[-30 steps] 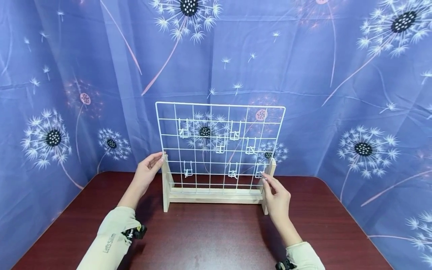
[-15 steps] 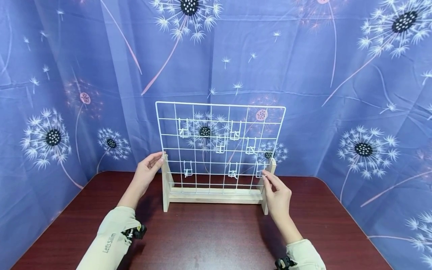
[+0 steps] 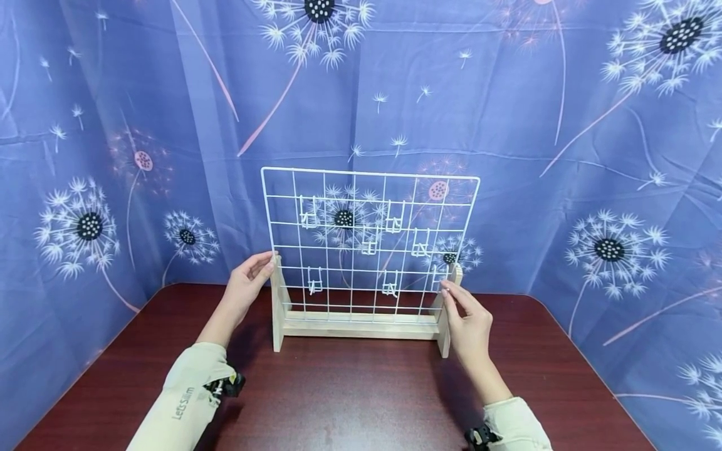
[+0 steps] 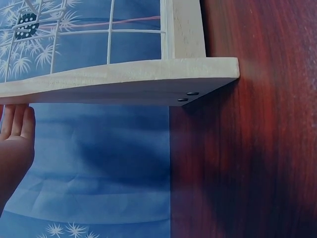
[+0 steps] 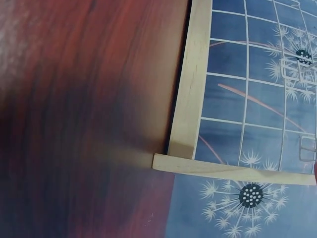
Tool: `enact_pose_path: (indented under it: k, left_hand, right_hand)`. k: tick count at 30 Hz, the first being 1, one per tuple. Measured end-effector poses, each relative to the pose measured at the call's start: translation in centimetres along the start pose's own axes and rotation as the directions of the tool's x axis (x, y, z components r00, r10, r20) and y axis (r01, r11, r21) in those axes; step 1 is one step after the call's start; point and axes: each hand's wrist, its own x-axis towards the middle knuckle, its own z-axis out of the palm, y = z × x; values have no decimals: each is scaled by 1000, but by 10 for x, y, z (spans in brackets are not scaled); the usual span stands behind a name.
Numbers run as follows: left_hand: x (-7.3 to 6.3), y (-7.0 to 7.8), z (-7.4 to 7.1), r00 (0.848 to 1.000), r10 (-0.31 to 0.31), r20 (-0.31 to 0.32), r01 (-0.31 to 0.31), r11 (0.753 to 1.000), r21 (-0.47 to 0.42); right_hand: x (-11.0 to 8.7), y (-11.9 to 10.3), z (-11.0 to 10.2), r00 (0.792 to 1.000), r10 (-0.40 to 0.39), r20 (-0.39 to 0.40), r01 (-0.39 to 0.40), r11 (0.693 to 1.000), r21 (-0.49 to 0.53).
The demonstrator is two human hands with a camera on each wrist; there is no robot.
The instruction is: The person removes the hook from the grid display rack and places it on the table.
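Observation:
A white wire grid panel (image 3: 338,240) stands upright in a pale wooden stand (image 3: 361,330) on the table. Several small white wire hooks (image 3: 390,285) hang on its bars in separate cells. My left hand (image 3: 244,285) touches the upper part of the stand's left post (image 4: 124,82); in the left wrist view its straight fingers meet the outer face. At the lower right of the grid, my right hand (image 3: 469,319) pinches a white wire hook (image 3: 437,280) between thumb and index finger, beside the right post (image 3: 444,335). The fingertips partly cover that hook.
The dark red wooden table (image 3: 361,394) extends around the stand. Close behind it hangs a blue curtain (image 3: 507,113) printed with dandelions, which also wraps the left and right sides. Both wrists carry small black camera mounts.
My right hand has shifted slightly right and up, and the hook at its fingertips has moved right with it. The left hand stays against the left post.

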Motion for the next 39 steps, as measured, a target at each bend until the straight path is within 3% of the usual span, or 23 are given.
enact_pose_path:
  k: [27,39]
  left_hand:
    - [2,2,-2,1000,9,5,-9,1000,-3]
    - [-2,-1,-2,1000,22,11,-22,1000,-7]
  right_hand:
    - [9,-10,-15,976,-216,35,214,976,48]
    - [9,-37,-29,924,-365,114,354,929,104]
